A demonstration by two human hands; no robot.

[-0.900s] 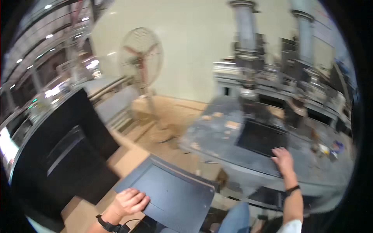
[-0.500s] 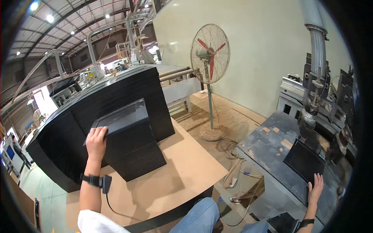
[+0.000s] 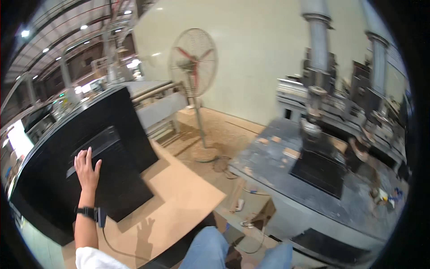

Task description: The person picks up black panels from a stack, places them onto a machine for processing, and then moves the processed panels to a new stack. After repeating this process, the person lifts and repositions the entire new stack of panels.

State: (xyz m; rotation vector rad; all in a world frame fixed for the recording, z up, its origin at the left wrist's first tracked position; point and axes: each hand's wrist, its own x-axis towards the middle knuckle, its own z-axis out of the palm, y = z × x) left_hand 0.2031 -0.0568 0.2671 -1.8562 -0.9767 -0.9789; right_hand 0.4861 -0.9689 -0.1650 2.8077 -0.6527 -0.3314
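Here, nearest first, with the black stack as the landmark:

Knees: the person's legs in blue jeans (image 3: 210, 249) fill the lower edge, right of the black stack, pointing toward the machine table.

Left hand: the left hand (image 3: 87, 169) lies flat and spread, fingers wide, on the top sheet of the short stack of black panels (image 3: 112, 179); it clasps nothing, only presses on the surface, likely to steady or slide the top sheet. A dark wristband (image 3: 86, 210) with a small box and a trailing cable sits on the wrist.

Right hand: not in view, so its grip cannot be told.

Pallet board: a pale brown board (image 3: 179, 201) carries the short stack, probably to keep the panels off the floor.

Tall stack: a higher black stack (image 3: 80, 130) stands touching the short one, just behind it, so that sheets are within reach at 2 heights.

Machine table: well right of the black stack, a grey metal table (image 3: 277, 179) bears 1 black panel (image 3: 320, 172) under a press head (image 3: 313, 107), lying flat below the tool.

Fan: a pedestal fan (image 3: 193, 62) stands beyond the black stack on the floor, facing the work area.
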